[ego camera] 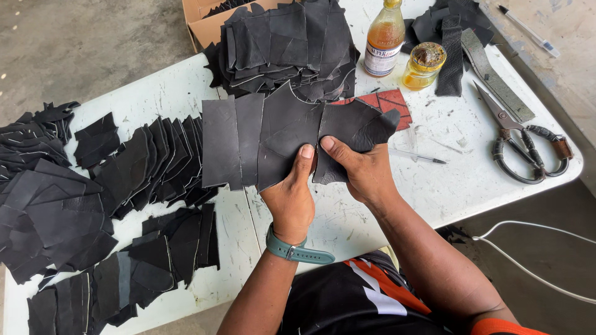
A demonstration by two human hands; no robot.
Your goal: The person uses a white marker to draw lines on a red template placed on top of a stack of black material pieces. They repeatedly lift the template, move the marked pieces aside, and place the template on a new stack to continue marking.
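My left hand [289, 192], with a teal watch on the wrist, grips a fan of flat black leather pieces [254, 139] held above the white table [459, 167]. Right beside it, my right hand [360, 167] pinches one more black leather piece [357, 130] by its lower edge, and that piece touches the fan. The thumbs of both hands press on the front of the leather.
A big heap of black leather cut-outs [292, 46] lies behind, by a cardboard box [205, 22]. More pieces cover the table's left side [93, 205]. To the right are an amber bottle [385, 37], a small jar [423, 65], large scissors [521, 146], a pen [416, 156] and a red patterned sheet [388, 102].
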